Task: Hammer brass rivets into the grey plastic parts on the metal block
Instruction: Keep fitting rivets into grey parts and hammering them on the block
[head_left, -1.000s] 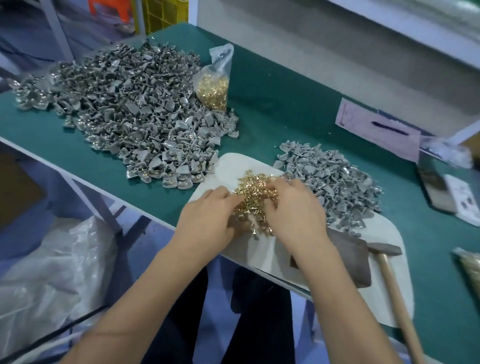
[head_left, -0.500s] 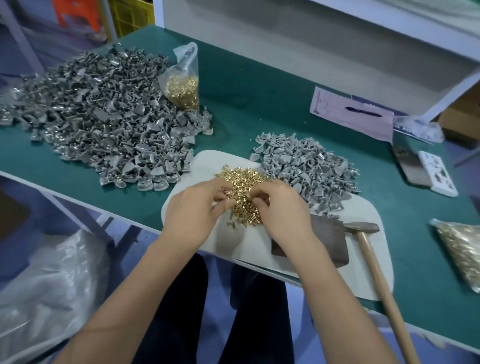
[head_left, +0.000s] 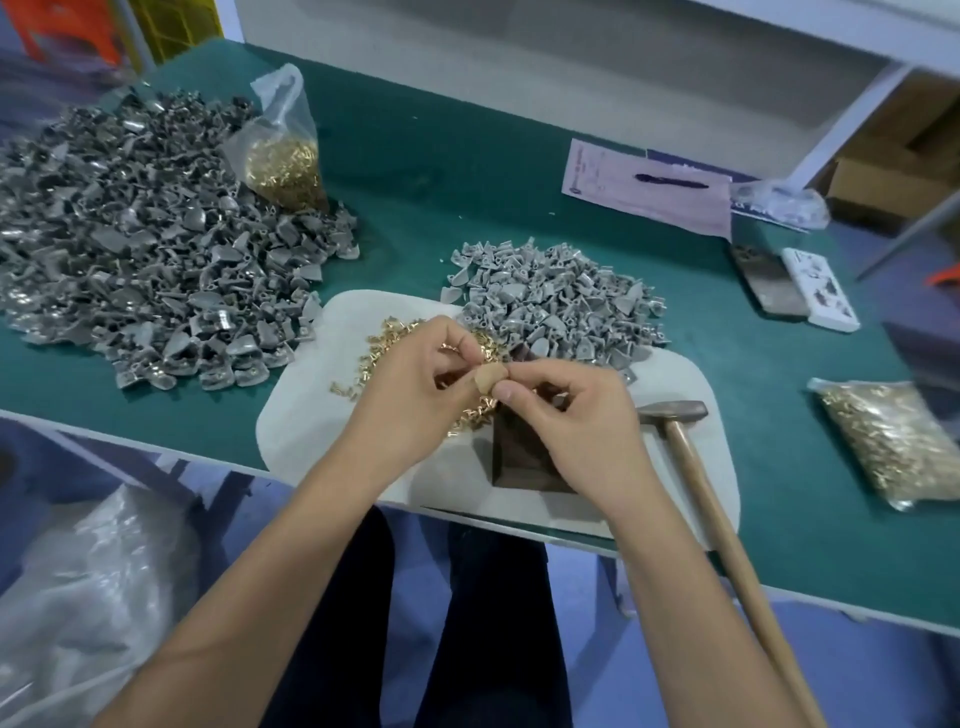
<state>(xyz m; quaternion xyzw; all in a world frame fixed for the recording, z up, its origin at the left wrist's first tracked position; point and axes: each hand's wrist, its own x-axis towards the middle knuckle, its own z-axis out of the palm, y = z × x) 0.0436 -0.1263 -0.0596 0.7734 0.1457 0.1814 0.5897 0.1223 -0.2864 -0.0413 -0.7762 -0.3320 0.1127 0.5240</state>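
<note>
Both hands are raised above the loose brass rivets on the white pad. My left hand is curled, with brass rivets showing between its fingers, and one fingertip wears a tan bandage. My right hand pinches thumb and forefinger at that bandaged tip on a small rivet, which is mostly hidden. The dark metal block lies under my right hand with nothing visible on it. A small pile of grey plastic parts sits just behind. The hammer lies untouched to the right.
A large heap of grey parts fills the left of the green table, with a bag of rivets against it. Another rivet bag lies at the right. Papers and a card lie behind.
Both hands have lifted off the rivet pile and come together above it, fingertips meeting. The metal block, earlier covered by my right wrist, now shows. The camera has shifted.
</note>
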